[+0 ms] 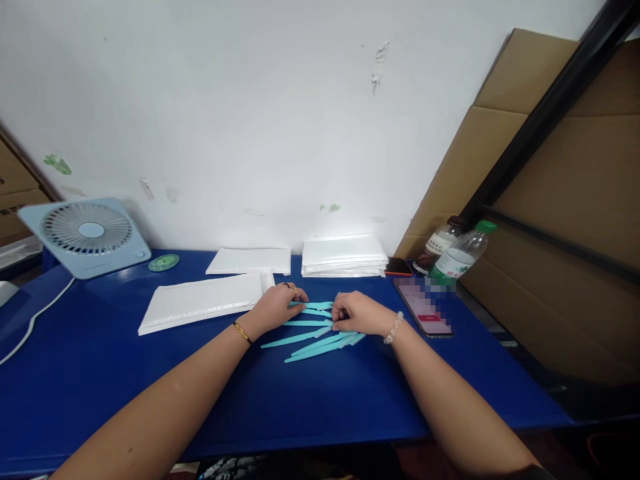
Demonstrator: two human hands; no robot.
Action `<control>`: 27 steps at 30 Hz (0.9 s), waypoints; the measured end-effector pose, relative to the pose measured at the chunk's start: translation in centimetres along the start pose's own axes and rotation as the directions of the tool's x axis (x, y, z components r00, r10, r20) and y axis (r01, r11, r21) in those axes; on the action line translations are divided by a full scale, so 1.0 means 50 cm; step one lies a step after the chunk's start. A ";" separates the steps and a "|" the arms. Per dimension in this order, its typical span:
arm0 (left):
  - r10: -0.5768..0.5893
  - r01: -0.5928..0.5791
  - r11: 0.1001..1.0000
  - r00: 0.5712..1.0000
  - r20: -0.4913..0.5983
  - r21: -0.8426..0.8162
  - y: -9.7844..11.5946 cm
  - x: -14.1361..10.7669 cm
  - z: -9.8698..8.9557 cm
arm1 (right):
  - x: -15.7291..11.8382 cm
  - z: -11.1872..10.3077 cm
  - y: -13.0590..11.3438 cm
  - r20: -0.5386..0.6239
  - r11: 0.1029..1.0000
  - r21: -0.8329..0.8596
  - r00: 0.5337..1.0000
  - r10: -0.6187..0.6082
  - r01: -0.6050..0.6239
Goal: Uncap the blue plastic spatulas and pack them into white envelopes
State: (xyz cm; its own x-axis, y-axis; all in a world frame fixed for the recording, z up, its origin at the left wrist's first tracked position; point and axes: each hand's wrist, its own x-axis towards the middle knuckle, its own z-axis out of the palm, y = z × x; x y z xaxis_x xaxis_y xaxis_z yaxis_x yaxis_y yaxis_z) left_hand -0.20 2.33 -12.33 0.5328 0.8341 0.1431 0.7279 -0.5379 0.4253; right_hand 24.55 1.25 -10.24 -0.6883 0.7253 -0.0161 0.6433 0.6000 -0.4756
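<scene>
Several slim turquoise plastic tools (313,347) with tapered handles, shaped like eyebrow razors, lie fanned out on the blue table. My left hand (281,305) is closed at the left end of the upper tools, thumb and fingertips pinching around them. At their right ends my right hand (357,312) has its fingers curled in and pressed together on the tools. The lower tools rest on the table, with some right ends partly under my right hand. A white padded envelope (200,301) lies just left of my left hand, its flap end close to my fingers.
Behind my hands are a stack of white padded envelopes (344,257) and another envelope (249,261). A phone (423,308), a second dark phone (399,267) and two bottles (457,260) are at right. A blue fan (91,230) and green disc (164,263) stand left.
</scene>
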 end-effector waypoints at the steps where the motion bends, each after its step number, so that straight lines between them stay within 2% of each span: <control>1: -0.001 0.001 1.000 1.000 -0.011 0.001 0.004 -0.001 -0.002 | 0.001 0.003 -0.003 0.003 1.000 -0.022 1.000 0.004 -0.004; 5: 0.074 -0.074 0.997 0.993 -0.092 0.001 0.029 -0.008 -0.015 | 0.003 0.002 -0.004 0.001 0.996 -0.085 1.000 0.012 -0.012; 10: 0.173 -0.174 0.982 0.985 0.022 0.070 0.052 -0.012 -0.017 | 0.001 -0.011 -0.008 -0.087 0.997 -0.076 0.996 0.003 -0.009; 12: 0.159 -0.162 0.980 0.987 0.032 0.115 0.051 -0.009 -0.014 | 0.000 -0.015 -0.004 -0.119 0.997 -0.071 0.993 -0.004 -0.005; 15: 0.093 -0.090 0.985 0.996 -0.014 0.150 0.042 -0.005 -0.013 | -0.004 -0.021 0.014 -0.154 0.994 -0.100 0.988 0.023 -0.038; 18: 0.043 -0.038 0.991 0.998 -0.039 0.130 0.029 -0.004 -0.016 | -0.009 -0.028 0.030 -0.177 0.989 -0.092 0.979 0.098 -0.116; 20: 0.039 -0.032 0.994 0.997 -0.066 0.103 0.020 -0.005 -0.014 | -0.011 -0.029 0.024 -0.187 0.989 -0.077 0.976 0.109 -0.126; 23: 0.051 -0.044 0.996 0.994 -0.098 0.077 0.009 -0.005 -0.005 | -0.008 -0.020 -0.013 -0.132 0.997 -0.070 0.991 0.015 -0.024; 27: 0.072 -0.071 0.997 0.997 -0.028 0.043 0.005 -0.004 0.005 | 0.004 0.009 -0.063 -0.015 0.989 -0.132 0.997 -0.070 0.067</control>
State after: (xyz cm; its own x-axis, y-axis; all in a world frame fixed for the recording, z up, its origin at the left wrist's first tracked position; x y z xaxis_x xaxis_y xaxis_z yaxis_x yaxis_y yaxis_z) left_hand -0.01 2.02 -12.50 0.5719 0.7961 0.1979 0.7062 -0.6005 0.3750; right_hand 22.24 -0.62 -9.15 -0.7264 0.6866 0.0299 0.6342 0.6865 -0.3556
